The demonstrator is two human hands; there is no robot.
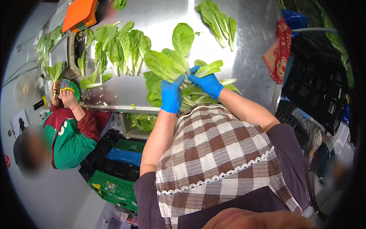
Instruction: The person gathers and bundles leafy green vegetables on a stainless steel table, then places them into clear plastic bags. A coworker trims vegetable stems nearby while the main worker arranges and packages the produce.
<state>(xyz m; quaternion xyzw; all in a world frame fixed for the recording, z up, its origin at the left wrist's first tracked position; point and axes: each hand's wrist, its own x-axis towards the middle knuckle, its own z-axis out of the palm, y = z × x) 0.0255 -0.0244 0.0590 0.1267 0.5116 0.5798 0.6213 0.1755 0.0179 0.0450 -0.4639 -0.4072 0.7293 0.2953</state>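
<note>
Both my hands wear blue gloves and meet over the near edge of a steel table (251, 43). My left hand (172, 94) grips the base of a loose head of green leaf lettuce (168, 64), its leaves fanned away from me. On the right side of the same head, my right hand (206, 83) pinches the stem end, with a small leaf (211, 68) sticking out over its fingers. Under and around my hands lies a pile of more lettuce (154, 88), partly hidden by the gloves and the checked apron.
Several lettuce bunches (130, 51) lie to the left, and others (218, 23) at the far right. An orange scale (80, 14) stands far left. A co-worker (71, 134) handles lettuce there. A red cloth (278, 54) hangs over the right edge, by black crates (314, 88). Green crates (113, 186) are stacked below left.
</note>
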